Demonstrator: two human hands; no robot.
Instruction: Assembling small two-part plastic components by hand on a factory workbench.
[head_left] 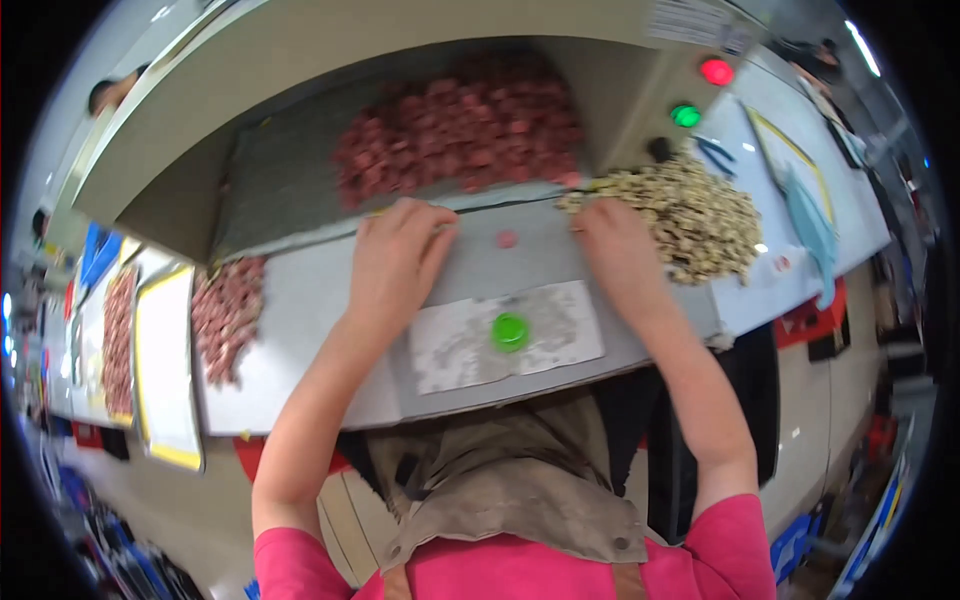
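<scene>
My left hand [397,255] is over the grey work surface by the front edge of the hooded bay, its fingers curled together. Whatever it may hold is too small to make out. At the near-left edge of a heap of small pale yellowish pieces [705,215] is my right hand [618,250], its fingertips pinched; I cannot make out what is in them. Between the hands lies a single small pink piece [506,239]. Nearer to me, a round green cap-like item [510,332] sits on a stained white cloth [455,345].
A big heap of reddish-pink pieces [460,130] fills the bay's floor. More pinkish pieces [228,310] lie to the left, beside a yellow-edged white tray [168,360]. Red [716,71] and green [685,114] lights, blue-handled pliers [714,153] and a light-blue cloth [810,225] are on the right.
</scene>
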